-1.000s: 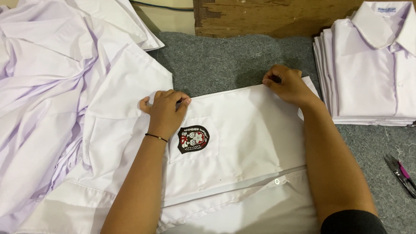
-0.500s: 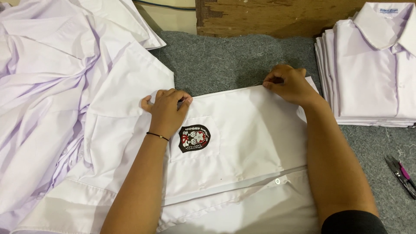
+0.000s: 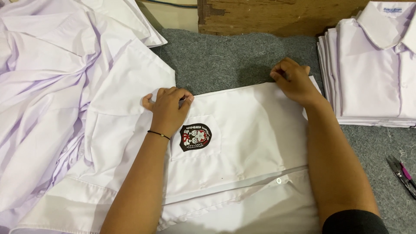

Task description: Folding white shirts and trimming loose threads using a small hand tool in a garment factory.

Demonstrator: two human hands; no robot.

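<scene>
1. Grey felt (image 3: 242,60) covers the table; a worn wooden board (image 3: 277,15) runs along its far edge.
2. On the felt lies a white shirt (image 3: 251,130), front up, with a dark badge (image 3: 195,137) on its pocket and a button (image 3: 278,180) on the placket near the person.
3. The left hand (image 3: 167,110) has its fingers curled together, pinching the shirt's far folded edge above the badge.
4. The right hand (image 3: 292,80) has its fingers bent and closed on the same edge at the other corner.
5. The step in hand looks like a fold being set; next would seem to call for both hands pressing the crease evenly so that it stays straight.
6. Loose shirts (image 3: 47,95) are heaped at left, a folded stack (image 3: 372,78) stands at right, and snips (image 3: 403,173) lie near the right edge.
</scene>
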